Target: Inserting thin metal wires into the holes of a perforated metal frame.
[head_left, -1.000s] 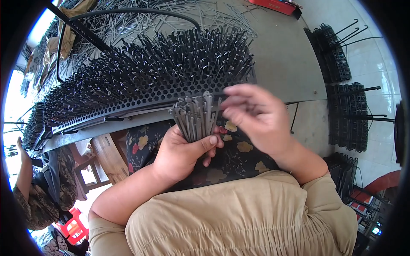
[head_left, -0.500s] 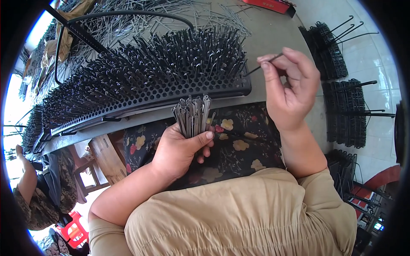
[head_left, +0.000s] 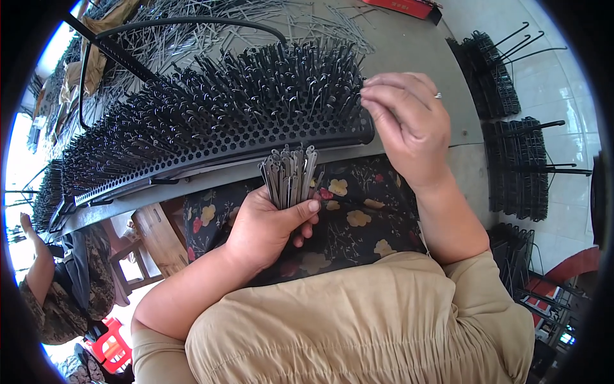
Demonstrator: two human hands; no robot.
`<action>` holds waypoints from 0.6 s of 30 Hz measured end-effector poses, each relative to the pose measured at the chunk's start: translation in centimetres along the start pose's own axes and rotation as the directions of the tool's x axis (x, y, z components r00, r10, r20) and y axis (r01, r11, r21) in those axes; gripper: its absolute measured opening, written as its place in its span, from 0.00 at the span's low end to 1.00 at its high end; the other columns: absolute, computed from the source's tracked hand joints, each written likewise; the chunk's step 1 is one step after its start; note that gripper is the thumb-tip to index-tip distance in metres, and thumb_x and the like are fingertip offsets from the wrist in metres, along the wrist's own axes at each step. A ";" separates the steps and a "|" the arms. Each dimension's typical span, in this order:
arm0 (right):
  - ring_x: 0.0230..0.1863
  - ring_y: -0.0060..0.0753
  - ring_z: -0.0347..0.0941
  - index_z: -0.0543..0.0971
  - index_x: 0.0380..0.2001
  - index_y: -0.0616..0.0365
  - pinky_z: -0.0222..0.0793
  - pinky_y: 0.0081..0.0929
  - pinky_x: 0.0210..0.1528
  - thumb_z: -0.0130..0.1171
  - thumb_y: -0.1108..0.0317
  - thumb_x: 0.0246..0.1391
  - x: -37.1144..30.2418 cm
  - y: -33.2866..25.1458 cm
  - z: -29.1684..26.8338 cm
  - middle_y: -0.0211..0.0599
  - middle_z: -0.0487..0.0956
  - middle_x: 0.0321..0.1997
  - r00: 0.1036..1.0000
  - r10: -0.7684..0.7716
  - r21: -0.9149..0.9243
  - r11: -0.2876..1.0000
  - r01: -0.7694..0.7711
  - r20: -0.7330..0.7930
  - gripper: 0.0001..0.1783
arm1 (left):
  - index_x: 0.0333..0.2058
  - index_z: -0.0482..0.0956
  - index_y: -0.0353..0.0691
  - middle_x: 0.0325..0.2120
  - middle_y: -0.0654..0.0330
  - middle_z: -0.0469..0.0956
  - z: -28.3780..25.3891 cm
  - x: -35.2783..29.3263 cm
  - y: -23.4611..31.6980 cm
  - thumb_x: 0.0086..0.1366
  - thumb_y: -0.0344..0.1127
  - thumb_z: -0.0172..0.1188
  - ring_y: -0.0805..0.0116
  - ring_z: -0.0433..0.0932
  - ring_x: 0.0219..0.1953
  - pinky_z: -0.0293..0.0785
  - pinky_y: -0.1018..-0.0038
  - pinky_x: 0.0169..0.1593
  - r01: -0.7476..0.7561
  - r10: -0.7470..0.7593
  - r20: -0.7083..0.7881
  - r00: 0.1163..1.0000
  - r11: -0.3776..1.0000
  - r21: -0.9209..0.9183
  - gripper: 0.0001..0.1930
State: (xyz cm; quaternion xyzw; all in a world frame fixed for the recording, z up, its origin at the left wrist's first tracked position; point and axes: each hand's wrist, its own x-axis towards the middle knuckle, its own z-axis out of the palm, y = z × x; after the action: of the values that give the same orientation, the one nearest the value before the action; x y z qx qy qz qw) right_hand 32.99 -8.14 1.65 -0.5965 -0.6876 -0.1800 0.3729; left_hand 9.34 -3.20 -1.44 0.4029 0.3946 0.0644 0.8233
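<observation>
My left hand (head_left: 268,221) is closed around an upright bundle of thin grey metal strips (head_left: 289,169) with small looped ends, held over my lap. In front of it stands a long black perforated rack (head_left: 256,142), densely filled with upright dark metal rods (head_left: 256,93) with hooked tips. My right hand (head_left: 409,118) is at the rack's right end. Its thumb and forefinger are pinched together against the outermost rods. The thin rod in that pinch is mostly hidden by the fingers and the rods behind.
Loose metal strips (head_left: 307,24) lie scattered on the grey table (head_left: 409,57) behind the rack. A black bent frame (head_left: 192,20) arches over it. A red box (head_left: 403,8) sits at the back. Filled black racks (head_left: 526,168) stand at right. Another person's arm (head_left: 39,262) shows at far left.
My right hand has moved left to the rack's end, bringing the thin dark rod in among the others. My left hand with the bundle has hardly moved.
</observation>
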 end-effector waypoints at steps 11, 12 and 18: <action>0.34 0.22 0.76 0.79 0.38 0.65 0.72 0.20 0.37 0.61 0.81 0.53 -1.9 -6.8 0.4 0.34 0.80 0.34 0.715 0.406 0.564 0.439 -0.699 0.569 0.08 | 0.39 0.77 0.35 0.27 0.59 0.79 -1.8 -1.8 -0.4 0.66 0.27 0.56 0.72 0.77 0.28 0.75 0.76 0.31 -0.053 0.080 0.119 0.990 0.975 -0.217 0.05; 0.32 0.22 0.76 0.78 0.38 0.66 0.73 0.21 0.35 0.60 0.81 0.54 -1.8 -7.4 0.9 0.35 0.79 0.34 0.673 0.294 0.538 0.423 -0.729 0.679 0.07 | 0.40 0.77 0.35 0.28 0.58 0.79 -2.2 -2.1 -0.5 0.66 0.27 0.56 0.71 0.77 0.27 0.76 0.75 0.31 -0.117 0.144 0.134 0.980 0.975 -0.191 0.05; 0.30 0.23 0.76 0.77 0.33 0.64 0.72 0.20 0.33 0.59 0.79 0.56 -0.2 -9.5 3.5 0.35 0.80 0.33 0.536 0.229 0.580 -0.215 -0.786 0.812 0.02 | 0.41 0.77 0.35 0.29 0.57 0.80 -3.8 -4.3 0.7 0.67 0.27 0.56 0.69 0.78 0.28 0.76 0.73 0.32 -0.110 0.112 -0.004 0.994 0.976 -0.190 0.06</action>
State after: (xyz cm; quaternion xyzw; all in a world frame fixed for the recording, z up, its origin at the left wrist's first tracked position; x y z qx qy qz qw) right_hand 22.83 -7.93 1.08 -0.4438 -0.3444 0.6293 0.5370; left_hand 3.94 -2.21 0.24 0.3442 0.3608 0.1463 0.8544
